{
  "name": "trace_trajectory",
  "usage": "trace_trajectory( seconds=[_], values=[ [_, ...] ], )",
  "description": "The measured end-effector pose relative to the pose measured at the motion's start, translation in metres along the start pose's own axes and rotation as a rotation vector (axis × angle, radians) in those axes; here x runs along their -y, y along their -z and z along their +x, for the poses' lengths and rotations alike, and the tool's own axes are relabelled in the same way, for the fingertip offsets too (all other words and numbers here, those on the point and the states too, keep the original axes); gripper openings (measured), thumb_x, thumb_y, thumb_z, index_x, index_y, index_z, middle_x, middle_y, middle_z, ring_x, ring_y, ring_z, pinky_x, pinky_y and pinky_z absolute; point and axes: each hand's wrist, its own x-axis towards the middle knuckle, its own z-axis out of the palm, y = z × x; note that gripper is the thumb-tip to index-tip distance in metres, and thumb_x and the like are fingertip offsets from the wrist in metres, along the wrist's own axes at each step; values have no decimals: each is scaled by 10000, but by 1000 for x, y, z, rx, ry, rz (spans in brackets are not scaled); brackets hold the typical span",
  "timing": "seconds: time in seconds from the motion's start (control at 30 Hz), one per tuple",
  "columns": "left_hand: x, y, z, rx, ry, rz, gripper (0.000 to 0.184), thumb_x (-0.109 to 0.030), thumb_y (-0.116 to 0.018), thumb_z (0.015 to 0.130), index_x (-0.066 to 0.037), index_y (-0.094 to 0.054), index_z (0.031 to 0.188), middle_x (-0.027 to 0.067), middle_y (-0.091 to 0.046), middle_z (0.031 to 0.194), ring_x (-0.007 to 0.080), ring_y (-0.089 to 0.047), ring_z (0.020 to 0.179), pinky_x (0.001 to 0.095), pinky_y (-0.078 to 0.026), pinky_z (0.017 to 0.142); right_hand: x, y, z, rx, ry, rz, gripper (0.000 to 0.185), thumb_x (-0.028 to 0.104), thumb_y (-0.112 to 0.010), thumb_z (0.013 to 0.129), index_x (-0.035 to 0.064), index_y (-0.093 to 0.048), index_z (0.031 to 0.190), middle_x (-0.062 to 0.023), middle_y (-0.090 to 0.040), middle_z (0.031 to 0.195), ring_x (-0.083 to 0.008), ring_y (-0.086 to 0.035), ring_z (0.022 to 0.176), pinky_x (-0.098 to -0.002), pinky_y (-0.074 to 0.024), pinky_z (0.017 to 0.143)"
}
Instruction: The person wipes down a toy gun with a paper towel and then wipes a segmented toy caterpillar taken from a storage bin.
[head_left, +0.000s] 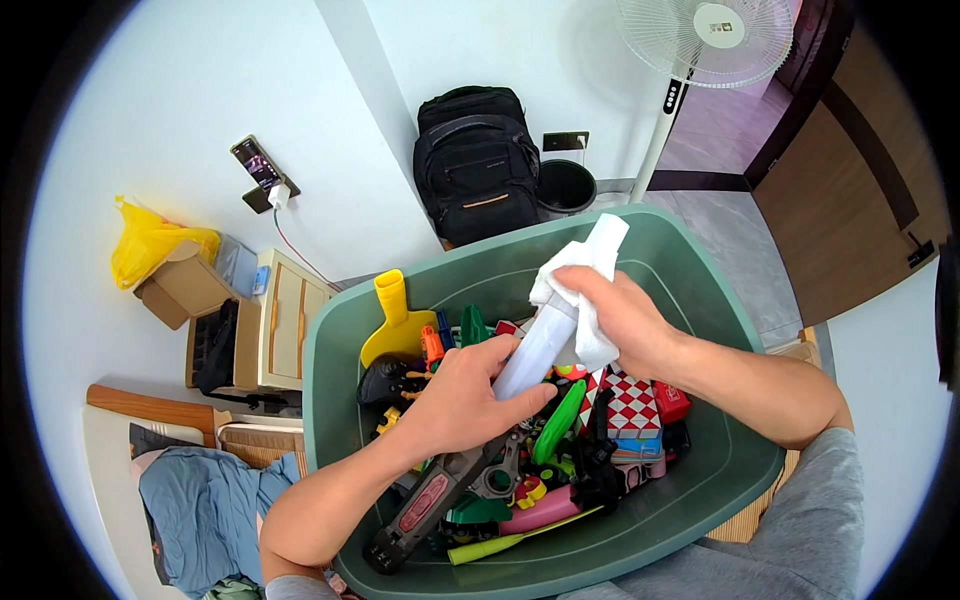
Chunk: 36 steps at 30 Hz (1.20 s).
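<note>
What looks like a toy sword with a pale translucent blade (537, 352) slants up over a green tub. A dark grey handle (432, 508) with a pink panel lies in line below it; my left hand hides where they would join. My left hand (470, 393) is closed round the lower blade. Further up, my right hand (622, 318) presses a white cloth or tissue (594, 340) around the blade, with the tip showing above it. Under my hands lie a bright green toy piece (560, 424) and a red-and-white checkered block (633, 405).
The green tub (730, 370) holds many toys, among them a yellow shovel (392, 318) and a pink piece (540, 511). Behind it stand a black backpack (477, 165), a black bin (566, 187) and a fan (708, 40). To the left are a drawer cabinet (290, 325) and cardboard box (180, 285).
</note>
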Motion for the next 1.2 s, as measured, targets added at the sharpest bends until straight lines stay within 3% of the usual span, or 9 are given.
trace_trajectory(
  seconds=[0.47, 0.87, 1.2],
  values=[
    [-3, 0, -1, 5, -11, 17, 443, -305, -698, 803, 47, -585, 1046, 163, -641, 782, 213, -629, 643, 328, -495, 612, 10, 6, 5, -85, 83, 94, 330, 328, -523, 902, 36, -554, 1050, -102, -629, 911, -194, -625, 831, -359, -496, 767],
    [0, -1, 0, -2, -18, 24, 442, -318, -696, 804, 49, -583, 1023, 161, -637, 774, 216, -628, 636, 329, -492, 599, 4, -7, -8, -49, 24, 26, 323, 307, -515, 906, 29, -581, 1055, -90, -629, 956, -178, -617, 868, -332, -481, 774],
    [0, 1, 0, 14, -27, 25, 438, -314, -695, 808, 41, -581, 1038, 149, -631, 767, 211, -619, 636, 325, -490, 606, -11, -8, -10, 53, -33, 19, 398, 339, -521, 924, 13, -542, 1152, -85, -608, 1062, -163, -586, 955, -314, -457, 829]
  ],
)
